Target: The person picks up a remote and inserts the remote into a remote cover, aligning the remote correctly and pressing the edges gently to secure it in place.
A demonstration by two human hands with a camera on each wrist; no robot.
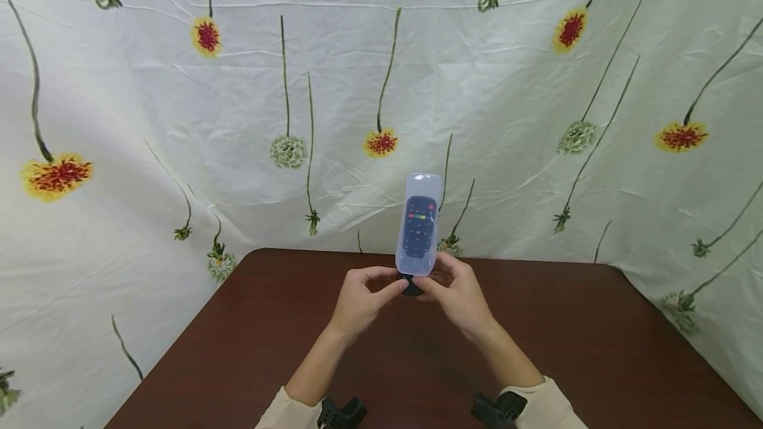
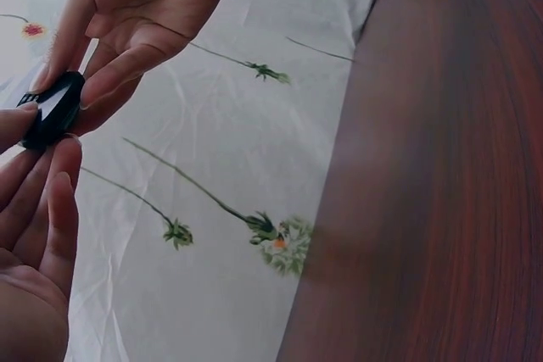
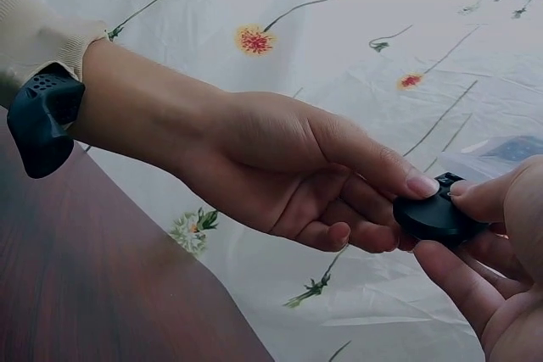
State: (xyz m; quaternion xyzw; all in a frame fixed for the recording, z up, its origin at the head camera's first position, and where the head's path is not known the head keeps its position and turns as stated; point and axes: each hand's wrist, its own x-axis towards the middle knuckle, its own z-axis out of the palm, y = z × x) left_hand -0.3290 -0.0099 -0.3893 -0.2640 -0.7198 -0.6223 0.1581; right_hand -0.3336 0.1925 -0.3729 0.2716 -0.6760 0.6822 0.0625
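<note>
A dark remote control (image 1: 420,230) with small coloured buttons stands nearly upright above the table, inside a translucent sleeve-like cover (image 1: 424,184). Its rounded black lower end (image 1: 411,288) sticks out below the cover. My left hand (image 1: 361,293) pinches that end from the left, thumb in front. From the other side, my right hand (image 1: 457,291) pinches it too, with fingers behind. Close up, the right wrist view shows both thumbs on the black end (image 3: 437,214), and the cover is mostly hidden behind the right hand (image 3: 519,243).
Below the hands lies a dark brown wooden table (image 1: 286,336). A white cloth with printed flowers (image 1: 334,85) hangs behind it and along both sides. Black bands (image 1: 342,412) sit on both wrists, by the cream sleeves (image 1: 289,409).
</note>
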